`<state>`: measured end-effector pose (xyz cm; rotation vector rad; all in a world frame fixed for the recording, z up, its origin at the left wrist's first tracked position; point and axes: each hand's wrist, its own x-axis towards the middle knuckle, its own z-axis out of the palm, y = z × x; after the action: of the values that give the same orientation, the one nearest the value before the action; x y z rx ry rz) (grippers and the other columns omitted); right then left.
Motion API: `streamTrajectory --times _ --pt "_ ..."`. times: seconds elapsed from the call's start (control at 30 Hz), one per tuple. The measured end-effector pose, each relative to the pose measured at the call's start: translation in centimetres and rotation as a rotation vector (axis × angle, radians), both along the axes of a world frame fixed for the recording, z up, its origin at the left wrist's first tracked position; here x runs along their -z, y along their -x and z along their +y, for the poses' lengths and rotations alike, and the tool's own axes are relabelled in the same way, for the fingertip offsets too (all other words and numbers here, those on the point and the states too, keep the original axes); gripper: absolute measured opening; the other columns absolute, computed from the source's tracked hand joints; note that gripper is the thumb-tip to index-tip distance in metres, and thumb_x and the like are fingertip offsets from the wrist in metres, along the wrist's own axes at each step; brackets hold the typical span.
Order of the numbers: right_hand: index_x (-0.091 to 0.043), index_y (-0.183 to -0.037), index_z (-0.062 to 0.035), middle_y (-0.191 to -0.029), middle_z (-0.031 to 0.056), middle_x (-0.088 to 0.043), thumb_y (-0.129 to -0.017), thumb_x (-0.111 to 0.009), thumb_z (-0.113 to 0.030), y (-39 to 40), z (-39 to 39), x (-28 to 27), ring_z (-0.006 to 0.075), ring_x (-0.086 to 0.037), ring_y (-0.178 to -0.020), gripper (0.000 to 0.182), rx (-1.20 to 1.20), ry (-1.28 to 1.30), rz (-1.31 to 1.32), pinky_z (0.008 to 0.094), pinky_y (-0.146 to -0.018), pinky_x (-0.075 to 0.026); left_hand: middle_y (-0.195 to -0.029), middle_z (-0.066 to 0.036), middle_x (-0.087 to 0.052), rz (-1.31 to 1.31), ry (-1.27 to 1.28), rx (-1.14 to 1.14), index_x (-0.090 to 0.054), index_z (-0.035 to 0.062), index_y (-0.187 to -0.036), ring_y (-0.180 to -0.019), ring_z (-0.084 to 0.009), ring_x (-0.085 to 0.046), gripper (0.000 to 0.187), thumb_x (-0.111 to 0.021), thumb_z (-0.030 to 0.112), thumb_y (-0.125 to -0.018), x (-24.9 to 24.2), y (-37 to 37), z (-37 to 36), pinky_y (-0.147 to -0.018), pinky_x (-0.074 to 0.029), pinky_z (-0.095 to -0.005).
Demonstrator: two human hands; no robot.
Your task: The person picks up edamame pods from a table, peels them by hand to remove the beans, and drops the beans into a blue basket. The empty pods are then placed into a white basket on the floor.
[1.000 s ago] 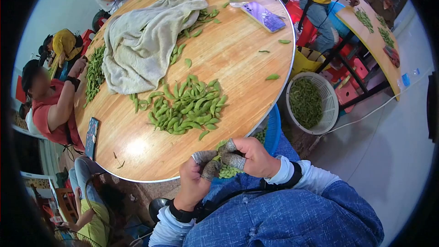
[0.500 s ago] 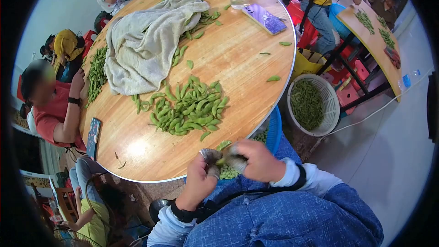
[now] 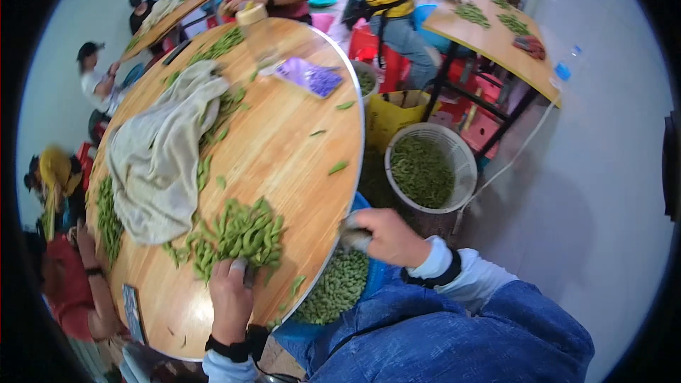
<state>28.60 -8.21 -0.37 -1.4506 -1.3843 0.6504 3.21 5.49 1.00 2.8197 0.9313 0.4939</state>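
Pale wood makes up the round worktop (image 3: 291, 163), with a heap of green pods (image 3: 245, 230) at its near side. The left hand (image 3: 231, 296) is at the near edge of that heap, fingers bent down onto it; I cannot tell how wide its grip is or whether a pod is caught in it. The right hand (image 3: 396, 240) is curled by the worktop's right rim, above the far part of a blue basin (image 3: 378, 280); its fingertips are close together, but whether they hold anything cannot be told.

The step in hand looks like gathering at the heap with the left. Since the pods overlap, picking one out would call for a narrow pinch and a light lift.

Counts: two hands of the wearer; one blue basin with many small green beans (image 3: 333, 291); one crumpled cloth (image 3: 159, 152) to the left; one purple phone (image 3: 308, 76) and one clear bottle (image 3: 259, 39) at the far side; three stray pods (image 3: 338, 167) on the right. The heap is too tangled to count. Right of the worktop, one white basket (image 3: 462, 163) holds more pods.
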Motion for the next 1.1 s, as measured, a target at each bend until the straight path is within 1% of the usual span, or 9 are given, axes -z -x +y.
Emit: streamTrajectory --times 0.13,0.27,0.3,0.33,0.4,0.47,0.53,0.67,1.1 --pt "-0.055 -0.084 0.0001 -0.076 0.0158 -0.057 -0.075 -0.057 -0.008 2.7 0.8 0.3 0.0245 -0.057 -0.073 0.012 -0.108 -0.02 0.14 0.0314 -0.064 -0.044 -0.071 -0.015 -0.051 0.136 -0.102 -0.013 -0.056 -0.0011 -0.082 -0.07 -0.0325 -0.049 0.023 -0.059 0.002 -0.059 -0.5 0.3 -0.1 -0.059 -0.04 -0.0397" --pt "-0.055 -0.085 0.0007 -0.075 0.0139 -0.057 -0.077 -0.058 -0.009 4.2 1.1 -0.5 0.0156 -0.056 -0.072 0.012 -0.213 0.139 0.385 0.0293 -0.066 -0.043 -0.066 -0.013 -0.056 -0.085 -0.084 -0.188 -0.057 -0.0001 -0.079 -0.059 -0.027 -0.054 0.009 -0.061 0.003 -0.071 -1.6 0.6 -1.4 -0.053 -0.042 -0.034" --pt "-0.056 -0.088 0.0015 -0.075 0.0094 -0.058 -0.079 -0.057 -0.01 4.6 1.2 -0.1 0.0089 -0.051 -0.073 0.014 -0.224 0.103 0.304 0.0273 -0.067 -0.043 -0.069 -0.012 -0.06 -0.288 0.179 -0.249 -0.057 -0.0011 -0.081 -0.058 -0.0192 -0.057 0.007 -0.059 0.003 -0.075 -1.4 0.7 -2.0 -0.055 -0.045 -0.0281" --pt "-0.056 -0.089 0.002 -0.077 0.008 -0.059 -0.08 -0.056 -0.01 5.4 1.5 -0.1 0.0084 -0.051 -0.074 0.014 -0.249 0.119 0.373 0.0269 -0.068 -0.043 -0.073 -0.009 -0.061 -0.339 0.443 -0.294 -0.057 -0.002 -0.084 -0.063 -0.0141 -0.057 0.011 -0.06 0.003 -0.075 -1.9 0.7 -2.8 -0.059 -0.046 -0.0255" --pt "-0.056 -0.091 0.0029 -0.079 0.0053 -0.059 -0.082 -0.054 -0.009 6.6 1.8 -0.8 0.0075 -0.05 -0.075 0.015 -0.298 0.164 0.486 0.0261 -0.068 -0.043 -0.069 -0.005 -0.058 -0.621 0.986 -0.314 -0.056 -0.0001 -0.083 -0.059 -0.0108 -0.053 0.01 -0.059 0.005 -0.075 -2.8 0.4 -4.4 -0.053 -0.041 -0.021" --pt "-0.055 -0.095 0.003 -0.084 0.0018 -0.059 -0.084 -0.051 -0.007 7.6 2.2 -0.9 0.0074 -0.049 -0.077 0.016 -0.369 0.219 0.565 0.0242 -0.071 -0.042 -0.068 -0.004 -0.057 -0.832 1.287 -0.348 -0.056 0.0021 -0.083 -0.055 -0.0097 -0.051 0.017 -0.064 0.015 -0.075 -2.0 0.1 -5.6 -0.049 -0.038 -0.0197" --pt "-0.055 -0.096 0.0026 -0.085 0.0008 -0.058 -0.084 -0.051 -0.006 7.9 2.4 -0.6 0.0071 -0.049 -0.079 0.016 -0.447 0.225 0.603 0.0233 -0.072 -0.041 -0.067 -0.004 -0.057 -0.874 1.485 -0.31 -0.056 0.0019 -0.083 -0.055 -0.0094 -0.051 0.02 -0.066 0.017 -0.073 -1.8 0.1 -6.2 -0.048 -0.038 -0.0196" --pt "-0.055 -0.095 0.0019 -0.085 0.0002 -0.058 -0.084 -0.051 -0.006 7.7 2.4 -0.9 0.0058 -0.049 -0.08 0.014 -0.506 0.343 0.714 0.0221 -0.073 -0.041 -0.065 -0.004 -0.057 -0.916 1.552 -0.258 -0.056 0.0014 -0.082 -0.053 -0.0092 -0.051 0.02 -0.066 0.015 -0.072 -1.0 0.4 -6.4 -0.046 -0.037 -0.0196" --pt "-0.056 -0.091 0.0019 -0.082 -0.0003 -0.058 -0.082 -0.05 -0.002 7.5 2.1 -0.8 0.0046 -0.048 -0.077 0.012 -0.496 0.42 0.735 0.0213 -0.069 -0.041 -0.066 -0.004 -0.057 -0.851 1.593 -0.235 -0.056 0.0019 -0.083 -0.052 -0.009 -0.051 0.019 -0.066 0.014 -0.073 -0.2 0.5 -6.9 -0.047 -0.038 -0.02"
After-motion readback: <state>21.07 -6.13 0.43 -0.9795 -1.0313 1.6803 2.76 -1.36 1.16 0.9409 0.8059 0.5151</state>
